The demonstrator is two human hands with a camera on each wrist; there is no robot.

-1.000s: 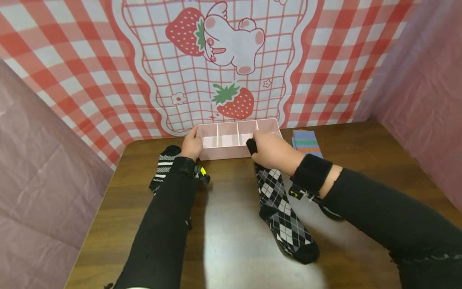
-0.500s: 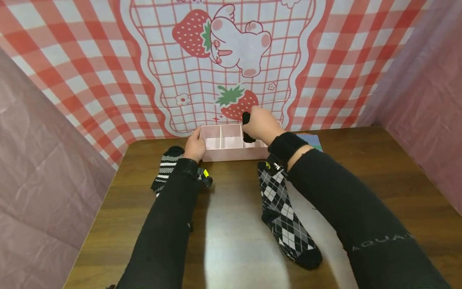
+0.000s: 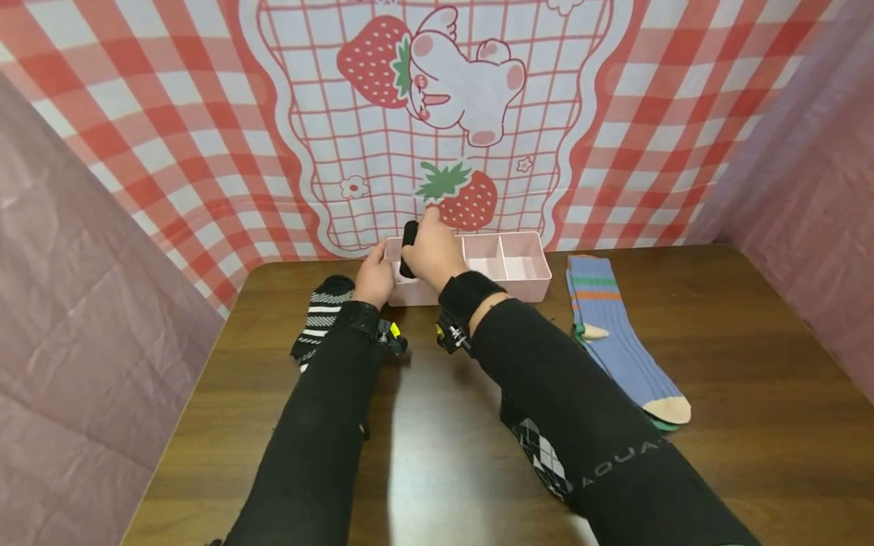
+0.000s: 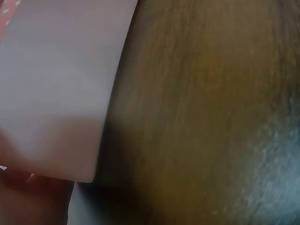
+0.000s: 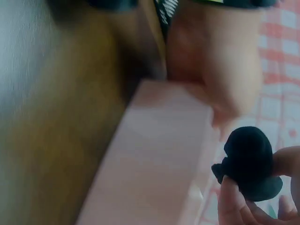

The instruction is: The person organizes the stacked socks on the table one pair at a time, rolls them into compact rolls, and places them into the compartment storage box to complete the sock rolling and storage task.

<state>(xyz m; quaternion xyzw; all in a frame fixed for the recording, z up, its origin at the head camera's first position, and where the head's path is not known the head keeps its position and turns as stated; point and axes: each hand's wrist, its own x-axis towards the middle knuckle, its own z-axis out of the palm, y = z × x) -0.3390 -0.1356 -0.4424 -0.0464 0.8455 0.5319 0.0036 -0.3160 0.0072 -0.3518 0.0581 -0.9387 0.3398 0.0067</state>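
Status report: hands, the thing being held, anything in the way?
Left hand gripping box at left end. Right hand pinching black bundle near that end. Left hand close by; no other obstruction visible.

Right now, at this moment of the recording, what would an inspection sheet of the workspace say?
Surface: wooden table, pale sheen near the middle.
Job's things: pink divided box at the back, its two rightmost compartments empty; black bundle at its left end.
Clutter: striped sock on the left; argyle sock partly hidden by the right sleeve; blue socks on the right.
Grippers: left hand grips the box's left end; right hand holds the bundle.
Cables: nothing seen.
Surroundings: red-and-white checked cloth behind, pink drapes at both sides.
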